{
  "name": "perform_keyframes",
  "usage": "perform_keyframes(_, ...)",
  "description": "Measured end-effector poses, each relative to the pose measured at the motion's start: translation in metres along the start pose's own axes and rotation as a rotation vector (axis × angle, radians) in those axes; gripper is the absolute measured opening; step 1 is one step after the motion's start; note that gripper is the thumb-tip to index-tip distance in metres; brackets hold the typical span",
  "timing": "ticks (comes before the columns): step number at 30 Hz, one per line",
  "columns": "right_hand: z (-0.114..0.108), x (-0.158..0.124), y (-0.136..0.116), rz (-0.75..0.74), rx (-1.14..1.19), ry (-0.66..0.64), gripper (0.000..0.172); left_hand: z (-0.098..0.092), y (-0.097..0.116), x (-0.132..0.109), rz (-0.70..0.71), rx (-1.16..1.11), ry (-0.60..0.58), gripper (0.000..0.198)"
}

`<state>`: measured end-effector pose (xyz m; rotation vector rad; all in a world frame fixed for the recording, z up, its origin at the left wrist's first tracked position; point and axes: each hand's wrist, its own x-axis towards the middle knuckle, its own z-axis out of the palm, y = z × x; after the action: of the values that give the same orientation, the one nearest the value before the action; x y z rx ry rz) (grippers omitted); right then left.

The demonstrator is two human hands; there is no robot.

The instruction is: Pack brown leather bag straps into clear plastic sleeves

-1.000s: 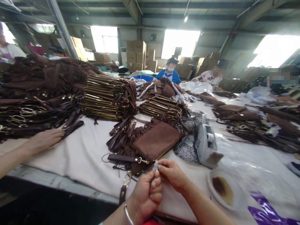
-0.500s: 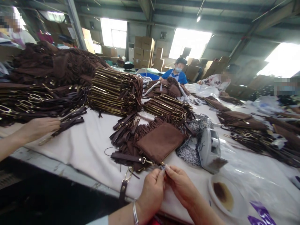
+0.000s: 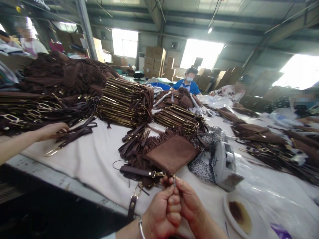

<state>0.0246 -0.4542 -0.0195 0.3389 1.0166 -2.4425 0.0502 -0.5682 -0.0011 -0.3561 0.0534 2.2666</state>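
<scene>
A flat brown pouch (image 3: pixel 171 154) lies on the cloth in front of me, with fringe along its far side. At its near corner hangs a small zipper pull (image 3: pixel 174 181). My right hand (image 3: pixel 190 199) pinches this pull between thumb and fingertips. Curled up against it, my left hand (image 3: pixel 163 209) is closed with its thumb at the pull's lower end; its other fingertips are partly hidden. A dark wrist strap (image 3: pixel 136 170) with a gold clasp lies just left of the pouch corner. Another strap (image 3: pixel 132 205) hangs over the table edge near my left wrist.
A co-worker's hand (image 3: pixel 51 131) reaches in from the left to loose straps (image 3: pixel 77 132). Stacked gold-zipped pouches (image 3: pixel 122 103) stand behind. At right are a white tape dispenser (image 3: pixel 224 166), a round dish (image 3: pixel 239 215) with brown residue, and clear plastic (image 3: pixel 281 189).
My hands have drawn closer together at the pouch corner, the left curling more tightly. The co-worker's hand at the left has shifted slightly and loosened over the straps. The view has tilted up a little.
</scene>
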Motion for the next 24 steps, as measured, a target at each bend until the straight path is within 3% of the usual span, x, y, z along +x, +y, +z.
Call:
perform_keyframes(3, 0.002, -0.001, -0.002, -0.014, -0.036, -0.039, 0.022, -0.004, 0.002, -0.003, -0.043, -0.063, -0.093, 0.019)
perform_keyframes(6, 0.008, -0.003, -0.004, -0.037, -0.100, -0.033, 0.025, -0.007, 0.002, -0.001, -0.037, -0.053, -0.113, 0.021)
perform_keyframes(10, 0.012, -0.006, -0.002, -0.079, -0.183, 0.032, 0.029, -0.005, -0.002, 0.003, 0.023, 0.179, 0.020, 0.026)
perform_keyframes(13, 0.007, -0.012, -0.005, -0.091, -0.296, -0.006, 0.039, 0.003, 0.001, -0.008, 0.179, 0.803, 0.234, 0.033)
perform_keyframes(16, -0.002, -0.022, -0.019, -0.140, -0.484, -0.090, 0.041, 0.016, 0.020, -0.031, 0.532, 1.688, 0.325, 0.022)
perform_keyframes(19, -0.010, -0.025, -0.036, -0.161, -0.583, -0.059, 0.040, 0.030, 0.050, -0.050, 0.839, 2.192, 0.499, 0.018)
perform_keyframes(21, -0.013, -0.017, -0.045, -0.142, -0.531, 0.046, 0.044, 0.035, 0.065, -0.055, 0.897, 2.378, 0.614, 0.022)
perform_keyframes(24, -0.009, 0.003, -0.054, -0.095, -0.307, 0.207, 0.041, 0.033, 0.073, -0.056, 0.751, 2.614, 0.638, 0.019)
